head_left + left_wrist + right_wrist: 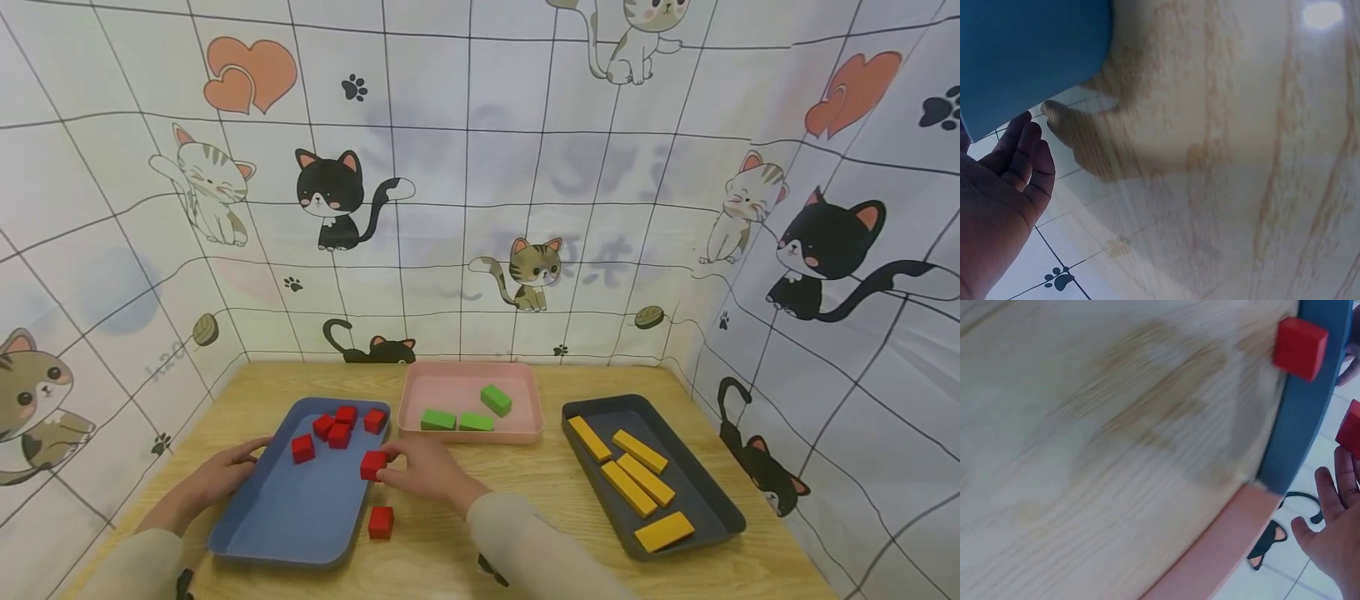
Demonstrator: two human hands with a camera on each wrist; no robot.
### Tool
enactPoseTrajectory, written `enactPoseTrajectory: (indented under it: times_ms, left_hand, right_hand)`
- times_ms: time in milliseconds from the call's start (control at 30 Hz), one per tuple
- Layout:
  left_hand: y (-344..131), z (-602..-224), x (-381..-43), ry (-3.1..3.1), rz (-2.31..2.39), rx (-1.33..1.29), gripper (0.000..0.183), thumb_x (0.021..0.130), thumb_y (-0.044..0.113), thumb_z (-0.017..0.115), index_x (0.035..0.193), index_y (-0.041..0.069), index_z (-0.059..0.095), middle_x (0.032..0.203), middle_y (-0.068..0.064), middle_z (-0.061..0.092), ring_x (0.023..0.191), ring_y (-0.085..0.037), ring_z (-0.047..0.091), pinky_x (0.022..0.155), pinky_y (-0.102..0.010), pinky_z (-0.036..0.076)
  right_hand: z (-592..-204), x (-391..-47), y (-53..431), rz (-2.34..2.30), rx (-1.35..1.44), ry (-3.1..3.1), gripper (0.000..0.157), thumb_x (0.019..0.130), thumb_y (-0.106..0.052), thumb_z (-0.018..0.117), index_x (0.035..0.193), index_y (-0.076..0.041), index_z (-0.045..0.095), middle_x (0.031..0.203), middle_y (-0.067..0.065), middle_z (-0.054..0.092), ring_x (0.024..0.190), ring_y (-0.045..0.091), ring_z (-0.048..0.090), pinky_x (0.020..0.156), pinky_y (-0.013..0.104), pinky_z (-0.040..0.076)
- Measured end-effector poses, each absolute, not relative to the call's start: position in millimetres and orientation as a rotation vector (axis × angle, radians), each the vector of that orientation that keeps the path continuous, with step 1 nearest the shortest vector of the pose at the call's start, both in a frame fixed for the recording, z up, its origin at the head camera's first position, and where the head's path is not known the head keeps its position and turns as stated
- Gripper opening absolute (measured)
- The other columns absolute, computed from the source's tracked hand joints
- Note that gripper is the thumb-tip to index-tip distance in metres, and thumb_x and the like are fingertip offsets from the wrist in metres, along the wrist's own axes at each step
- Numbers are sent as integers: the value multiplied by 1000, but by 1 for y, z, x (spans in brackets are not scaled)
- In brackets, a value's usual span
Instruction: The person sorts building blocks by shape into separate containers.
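My right hand [431, 471] pinches a red cube [372, 466] between thumb and fingers, over the right rim of the blue tray [288, 517]. In the right wrist view this cube [1350, 430] shows at the fingertips. Another red cube [381, 522] lies on the table just outside that tray, near its front right side. Several red cubes [339, 435] sit inside the tray toward its far end. At the tray's left side, my left hand [225, 477] rests with its fingers lightly bent against the outer wall, as the left wrist view also shows beside the blue wall [1035, 56].
A pink tray [471, 375] with 3 green blocks [496, 400] stands at the back middle. On the right lies a dark grey tray [705, 475] holding several yellow blocks [628, 489]. A cat-print curtain [465, 175] closes off the back and sides of the wooden table [517, 475].
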State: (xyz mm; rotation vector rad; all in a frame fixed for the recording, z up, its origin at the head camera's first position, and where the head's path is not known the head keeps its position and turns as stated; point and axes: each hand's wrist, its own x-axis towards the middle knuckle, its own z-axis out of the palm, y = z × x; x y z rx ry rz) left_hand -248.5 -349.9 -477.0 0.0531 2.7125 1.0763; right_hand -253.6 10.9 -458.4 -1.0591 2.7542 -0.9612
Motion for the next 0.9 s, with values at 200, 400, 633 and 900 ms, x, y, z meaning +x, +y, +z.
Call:
enactPoseTrajectory:
  times_ms: [200,400,633,900]
  left_hand:
    - [-351,-478,-248,2719,1080,62,52,97,5,45,147,-7,37,128,-40,50,107,-44,59,87,-55,52]
    - [-351,-478,-247,2722,1113,103,51,98,4,45,146,-8,38,124,-38,53,104,-39,60,83,-48,52]
    - [-349,-478,-248,2720,1108,102,50,98,5,45,146,-8,37,125,-39,52,106,-41,60,86,-54,52]
    - [-346,-476,-247,2717,1102,102,51,97,4,44,146,-6,39,125,-37,53,106,-41,59,87,-55,52]
  right_hand:
    - [-449,-242,-14,-823,-1070,2812,32,92,-32,69,121,-17,72,100,-9,71,89,4,61,79,17,46]
    - [-452,-234,-32,-693,-1107,2834,32,93,-39,66,120,-22,71,101,-18,68,93,-1,60,90,23,43]
    - [-456,-229,-41,-598,-1176,2823,39,95,-43,64,128,-24,68,108,-19,68,98,-4,60,89,22,41]
    - [-456,-231,-33,-568,-1182,2822,43,96,-46,62,133,-23,66,121,-17,65,112,-1,58,97,23,42]
